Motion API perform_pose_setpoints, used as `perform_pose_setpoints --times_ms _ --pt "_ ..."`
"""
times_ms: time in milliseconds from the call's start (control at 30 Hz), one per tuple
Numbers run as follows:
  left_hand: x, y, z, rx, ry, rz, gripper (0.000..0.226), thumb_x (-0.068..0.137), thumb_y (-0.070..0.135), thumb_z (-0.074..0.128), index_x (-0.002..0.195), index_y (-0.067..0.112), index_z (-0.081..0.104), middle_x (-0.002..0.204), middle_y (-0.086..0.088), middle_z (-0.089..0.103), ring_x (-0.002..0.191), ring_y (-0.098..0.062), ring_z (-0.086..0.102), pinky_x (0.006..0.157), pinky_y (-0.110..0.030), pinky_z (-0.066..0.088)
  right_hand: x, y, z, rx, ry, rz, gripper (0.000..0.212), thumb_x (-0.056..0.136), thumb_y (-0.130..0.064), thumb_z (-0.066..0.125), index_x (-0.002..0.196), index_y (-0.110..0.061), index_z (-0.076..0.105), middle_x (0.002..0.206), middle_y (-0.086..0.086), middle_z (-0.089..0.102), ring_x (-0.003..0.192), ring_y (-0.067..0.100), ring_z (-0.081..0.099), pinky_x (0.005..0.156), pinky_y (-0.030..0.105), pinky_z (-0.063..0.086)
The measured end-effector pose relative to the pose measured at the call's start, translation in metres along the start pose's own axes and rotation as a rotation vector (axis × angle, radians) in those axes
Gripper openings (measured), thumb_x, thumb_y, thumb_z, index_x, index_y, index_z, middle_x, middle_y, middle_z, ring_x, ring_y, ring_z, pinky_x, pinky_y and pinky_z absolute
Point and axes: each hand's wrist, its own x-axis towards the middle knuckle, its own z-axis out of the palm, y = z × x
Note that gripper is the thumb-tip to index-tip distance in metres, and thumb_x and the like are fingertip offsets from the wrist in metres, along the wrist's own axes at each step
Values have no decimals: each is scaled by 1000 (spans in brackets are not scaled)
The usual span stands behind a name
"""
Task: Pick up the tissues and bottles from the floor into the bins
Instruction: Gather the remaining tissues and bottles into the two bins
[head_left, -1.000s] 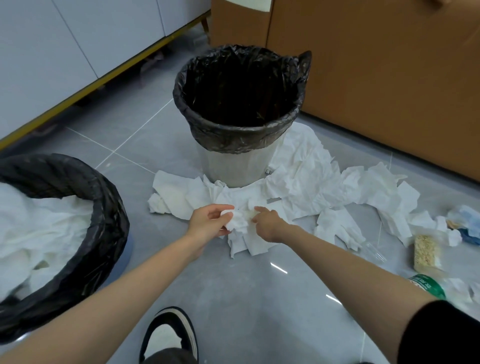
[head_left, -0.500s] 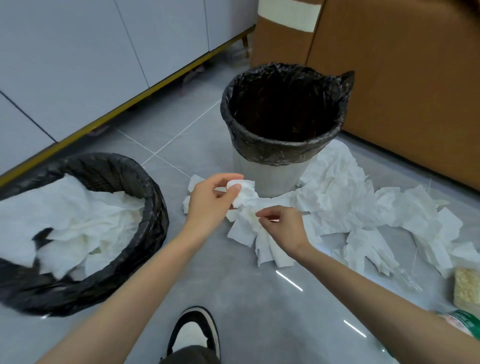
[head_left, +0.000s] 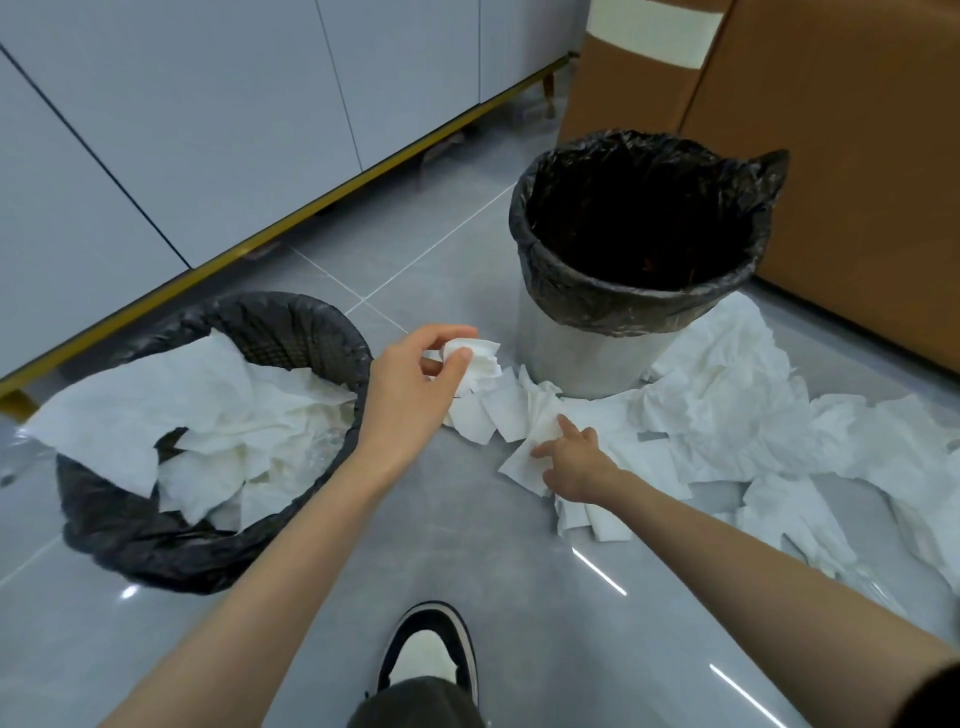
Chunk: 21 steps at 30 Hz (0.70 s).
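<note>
My left hand (head_left: 415, 384) holds a crumpled white tissue (head_left: 480, 361) between thumb and fingers, lifted just right of the low black-lined bin (head_left: 317, 332). That bin holds several white tissues (head_left: 218, 415). My right hand (head_left: 574, 462) is low on the floor and pinches a flat tissue (head_left: 522, 467) at the near edge of the tissue pile (head_left: 727, 405). The pile spreads around the foot of the tall grey bin (head_left: 571, 358) with a black liner, whose inside looks dark and empty. No bottle can be made out.
Grey cabinets with a gold base strip (head_left: 311, 208) run along the left. Brown cardboard boxes (head_left: 841, 171) stand behind the tall bin. My black-and-white shoe (head_left: 428, 660) is at the bottom centre on the grey tile floor (head_left: 519, 597).
My left hand has lifted the crumpled tissue up and toward the low bin. My right hand has dropped to the floor tissues. The view has swung left, showing more of the low bin.
</note>
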Motion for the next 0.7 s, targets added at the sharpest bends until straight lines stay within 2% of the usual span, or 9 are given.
perform_pose_setpoints --times_ms 100,200,300,367,433,500,600,700 --pt "0 -4 -2 -9 -14 4 24 88 14 61 96 36 66 92 22 66 80 -10 65 70 -16 49 8 4 9 12 17 -10 44 91 -8 46 135 -6 47 149 11 34 132 30 37 107 35 35" --pt "-1 -7 -3 0 -24 17 24 89 14 61 96 36 65 92 22 65 81 -10 65 70 -16 50 1 8 6 154 153 4 39 89 -2 47 126 -7 57 133 9 53 122 24 49 98 25 39" --pt "-2 -7 -4 -10 -12 9 24 89 14 61 96 36 65 93 22 66 80 -11 66 70 -15 49 -11 5 -8 489 413 48 25 84 -4 54 103 -14 67 110 3 66 93 18 59 75 21 41" --pt "-2 -7 -9 -6 19 9 22 89 14 61 98 33 67 94 19 67 81 -12 66 72 -20 51 -20 -6 -20 869 478 70 19 81 -7 64 98 -14 63 105 2 64 89 18 61 74 22 46" --pt "0 -8 -19 5 70 9 19 90 15 60 101 29 68 97 14 68 83 -12 66 72 -24 53 -30 -25 -35 1299 360 25 28 81 -4 69 105 -9 56 108 12 61 90 21 64 76 25 55" --pt "2 -8 -33 40 136 18 20 91 17 59 105 27 69 98 15 68 84 -7 64 73 -22 54 -42 -49 -54 1594 200 -90 35 83 0 68 112 -4 49 105 18 60 86 22 64 76 25 58" --pt "5 -8 -61 92 245 8 21 92 17 56 106 28 68 96 19 65 81 -3 61 71 -15 51 -60 -89 -80 1735 21 -287 37 85 3 64 116 -5 45 97 17 62 81 22 64 77 26 58" --pt "9 -12 -86 161 355 2 21 92 19 53 104 28 68 99 14 65 79 -5 61 70 -15 50 -65 -130 -95 1682 -24 -421 34 85 8 61 112 -6 45 96 16 64 77 19 66 77 29 59"
